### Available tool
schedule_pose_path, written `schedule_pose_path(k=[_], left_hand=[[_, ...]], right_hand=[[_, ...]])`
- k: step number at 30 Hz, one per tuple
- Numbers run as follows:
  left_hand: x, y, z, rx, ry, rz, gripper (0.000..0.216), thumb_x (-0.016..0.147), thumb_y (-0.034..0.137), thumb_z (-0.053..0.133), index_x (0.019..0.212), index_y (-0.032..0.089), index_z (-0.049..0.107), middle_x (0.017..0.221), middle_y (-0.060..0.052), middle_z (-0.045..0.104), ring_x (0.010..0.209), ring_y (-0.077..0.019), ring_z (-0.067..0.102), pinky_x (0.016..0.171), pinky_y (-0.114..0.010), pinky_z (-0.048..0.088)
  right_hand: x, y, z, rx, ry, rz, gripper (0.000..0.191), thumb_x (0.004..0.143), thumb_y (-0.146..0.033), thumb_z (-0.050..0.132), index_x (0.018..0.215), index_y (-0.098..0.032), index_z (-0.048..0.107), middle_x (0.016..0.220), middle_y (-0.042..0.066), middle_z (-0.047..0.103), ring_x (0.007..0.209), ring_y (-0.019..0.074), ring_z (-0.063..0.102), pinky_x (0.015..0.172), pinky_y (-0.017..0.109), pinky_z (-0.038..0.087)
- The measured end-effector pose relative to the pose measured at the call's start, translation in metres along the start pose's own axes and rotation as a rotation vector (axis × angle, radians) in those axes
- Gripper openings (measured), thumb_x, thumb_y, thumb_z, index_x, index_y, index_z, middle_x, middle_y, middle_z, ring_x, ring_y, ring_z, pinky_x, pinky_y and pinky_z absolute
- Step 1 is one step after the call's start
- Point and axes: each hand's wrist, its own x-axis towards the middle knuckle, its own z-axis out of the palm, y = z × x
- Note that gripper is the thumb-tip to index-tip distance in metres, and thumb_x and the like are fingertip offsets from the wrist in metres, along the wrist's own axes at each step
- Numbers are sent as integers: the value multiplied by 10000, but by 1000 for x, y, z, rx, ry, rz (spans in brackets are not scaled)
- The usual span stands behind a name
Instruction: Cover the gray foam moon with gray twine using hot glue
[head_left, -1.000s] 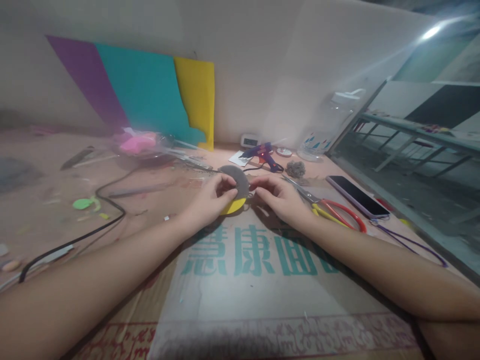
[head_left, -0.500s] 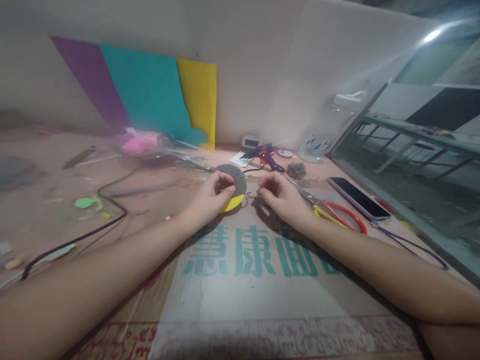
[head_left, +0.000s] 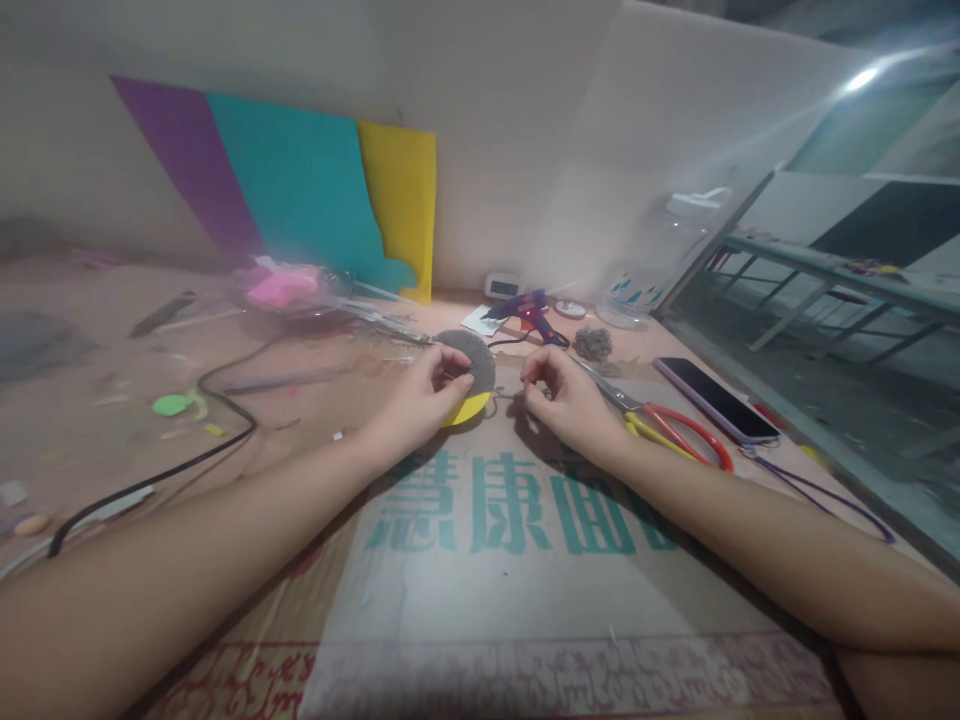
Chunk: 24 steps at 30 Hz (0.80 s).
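Note:
My left hand (head_left: 431,390) pinches the near-left side of a round disc (head_left: 480,365), grey and rough over most of its face with a plain yellow part at the near edge. A thin grey yarn strand (head_left: 506,393) trails from the disc's right side toward my right hand (head_left: 559,393). The right thumb and fingertips are curled together at the strand's end, apart from the disc. A fuzzy grey clump of yarn (head_left: 593,344) lies just beyond that hand. Both hands are low over a printed sheet (head_left: 480,590).
Scissors (head_left: 671,430) and a phone (head_left: 716,400) lie at right. Behind are a glue gun (head_left: 529,312), a small white timer (head_left: 502,285) and a clear bottle (head_left: 645,265). A black cable (head_left: 180,465) crosses the left; coloured sheets (head_left: 292,190) lean at the back.
My right hand has shifted slightly right, away from the disc, and the gap between the hands has widened. The left hand keeps its hold on the disc.

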Motion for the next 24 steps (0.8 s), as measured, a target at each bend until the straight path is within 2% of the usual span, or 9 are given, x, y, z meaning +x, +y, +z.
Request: schedule_pose_path(k=[5, 9, 11, 15, 20, 24], left_hand=[[0, 2, 1, -28, -16, -23, 193, 764, 259, 626, 903, 182, 515, 894, -7, 577, 828, -153, 574, 791, -298, 451], [0, 1, 1, -51, -16, -18, 190, 766, 241, 634, 908, 184, 522, 884, -5, 584, 829, -152, 583, 789, -296, 460], [0, 0, 0, -65, -25, -18, 192, 766, 240, 638, 908, 185, 520, 889, -7, 585, 827, -151, 582, 782, -293, 461], [0, 0, 0, -77, -58, -3, 187, 776, 247, 636, 893, 187, 504, 876, -6, 575, 810, -146, 571, 757, -282, 454], [-2, 1, 0, -33, -84, 38, 175, 789, 246, 633, 883, 189, 498, 867, 1, 548, 798, -137, 546, 747, -275, 442], [-3, 3, -1, 22, -89, 71, 157, 806, 256, 623, 891, 189, 509, 875, -1, 550, 818, -140, 543, 759, -272, 439]], right_hand=[[-1, -3, -1, -28, -23, -7, 162, 729, -78, 495, 812, -216, 471, 791, -8, 485, 736, 150, 493, 699, 290, 416], [-2, -6, -1, -6, -11, 45, 100, 780, -121, 513, 793, -216, 486, 759, -16, 497, 701, 144, 493, 673, 283, 420], [-1, -8, -2, 30, -17, 89, 47, 828, -171, 528, 848, -213, 534, 754, -17, 517, 679, 141, 501, 650, 281, 427], [-1, -14, -5, -35, -97, 48, 168, 900, -259, 530, 991, -197, 656, 901, 44, 627, 812, 170, 578, 720, 312, 464], [-1, -16, -5, -78, -113, -73, 154, 896, -271, 571, 869, -191, 699, 889, 52, 648, 887, 185, 605, 825, 339, 472], [-1, -13, -3, -85, -123, -58, 145, 891, -266, 588, 817, -193, 688, 878, 46, 653, 860, 181, 610, 810, 339, 473]])
